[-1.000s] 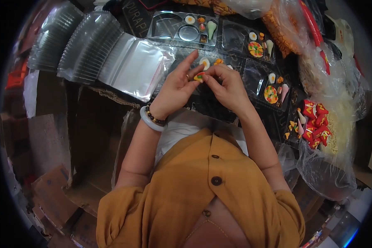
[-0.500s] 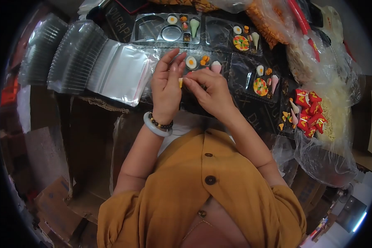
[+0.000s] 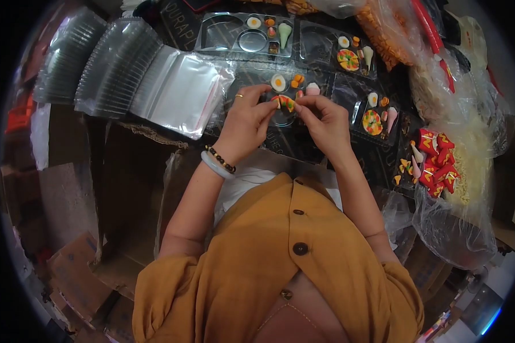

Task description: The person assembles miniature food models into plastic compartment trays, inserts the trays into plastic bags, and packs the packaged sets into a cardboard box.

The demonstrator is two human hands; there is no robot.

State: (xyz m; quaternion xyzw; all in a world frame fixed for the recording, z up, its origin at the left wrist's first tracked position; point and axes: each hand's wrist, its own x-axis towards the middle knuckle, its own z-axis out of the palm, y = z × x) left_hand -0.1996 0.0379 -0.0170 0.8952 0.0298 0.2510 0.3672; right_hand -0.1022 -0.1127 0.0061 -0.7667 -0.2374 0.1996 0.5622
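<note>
Small toy pizza slices in red, yellow and green are pinched between both hands, above a clear tray. My left hand, with a ring, a beaded bracelet and a pale bangle, grips their left end with closed fingertips. Thumb and fingers of my right hand close on the right end. Just beyond the hands, that tray holds a toy fried egg, orange pieces and a pink-and-white piece. A round toy pizza lies in the tray to the right.
Stacked clear trays and plastic sleeves lie at the left. More filled trays stand along the back. Red packets, loose toy pieces and plastic bags crowd the right. An open cardboard box is below left.
The hands have moved apart slightly and now hold the pizza slices joined in a wider piece over the tray. The left fingers have curled in. The camera view has shifted.
</note>
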